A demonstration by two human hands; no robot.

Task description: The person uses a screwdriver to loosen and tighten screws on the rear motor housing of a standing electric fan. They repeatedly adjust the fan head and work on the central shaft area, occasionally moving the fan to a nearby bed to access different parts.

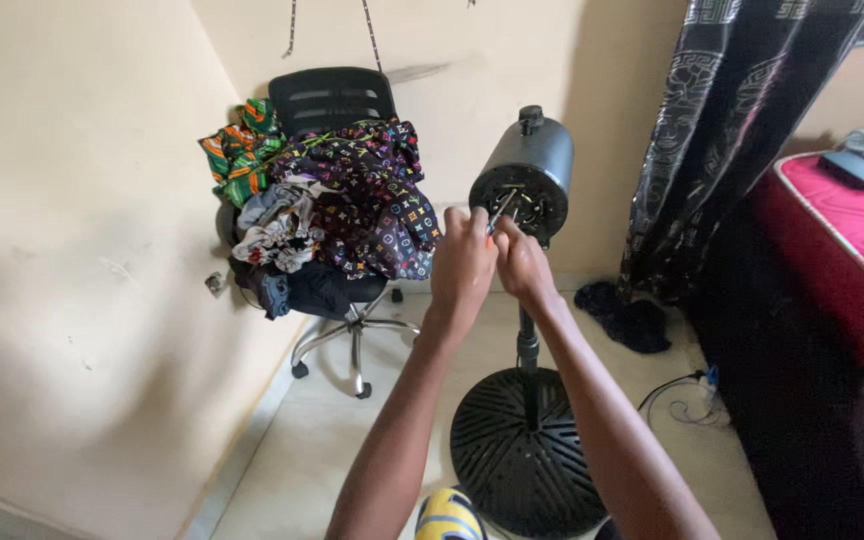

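Note:
A black standing fan with its blades and grille off stands before me: the motor housing (532, 165) sits on a pole above a round ribbed base (522, 450). My left hand (462, 262) and my right hand (522, 262) are closed together on a slim metal tool (503, 208), a screwdriver or pliers, I cannot tell which. Its tip reaches the front face of the motor housing. My fingers hide the tool's handle.
An office chair (337, 100) heaped with patterned clothes (372, 200) stands in the corner at left. A dark curtain (712, 130) hangs at right, beside a bed with a pink cover (862, 225). A dark cloth (627, 315) and a cable (677, 395) lie on the tiled floor.

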